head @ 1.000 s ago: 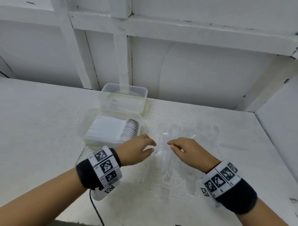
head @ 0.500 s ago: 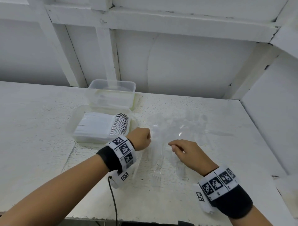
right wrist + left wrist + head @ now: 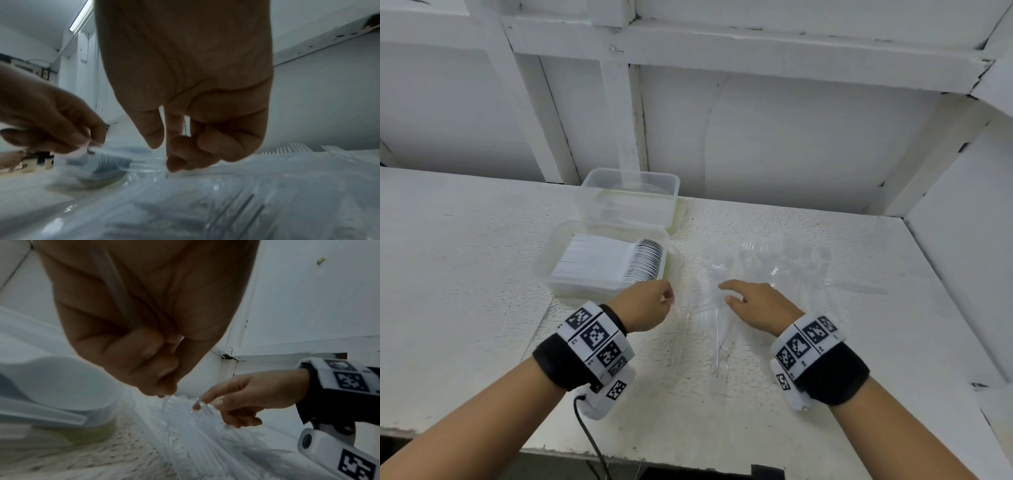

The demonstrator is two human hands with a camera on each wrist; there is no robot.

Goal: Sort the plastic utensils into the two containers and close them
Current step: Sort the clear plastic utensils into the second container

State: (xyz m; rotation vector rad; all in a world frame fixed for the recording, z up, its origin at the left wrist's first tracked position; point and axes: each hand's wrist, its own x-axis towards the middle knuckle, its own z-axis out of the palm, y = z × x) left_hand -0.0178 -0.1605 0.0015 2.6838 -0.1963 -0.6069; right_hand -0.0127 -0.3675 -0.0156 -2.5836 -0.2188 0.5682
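Observation:
Several clear plastic forks (image 3: 767, 260) lie spread over the middle of the white table. My left hand (image 3: 667, 298) is curled into a fist just left of them and pinches a clear plastic utensil (image 3: 107, 151), whose handle runs along the palm. That hand sits at the near right corner of the near container (image 3: 544, 270), which is uncovered and holds a stack of spoons (image 3: 613, 263). Behind it stands a second clear container (image 3: 626, 195). My right hand (image 3: 727, 293) hovers palm down over the forks, index fingertip (image 3: 197, 406) touching them, with no grip on any of them showing.
A white side wall (image 3: 962, 257) bounds the table on the right, and a framed back wall (image 3: 774, 144) stands close behind the containers. A black cable (image 3: 589, 438) hangs from my left wrist over the table's front edge (image 3: 654, 459).
My left hand closed on a clear utensil and drew left, away from the right hand, toward the spoon container. The right hand stayed on the forks.

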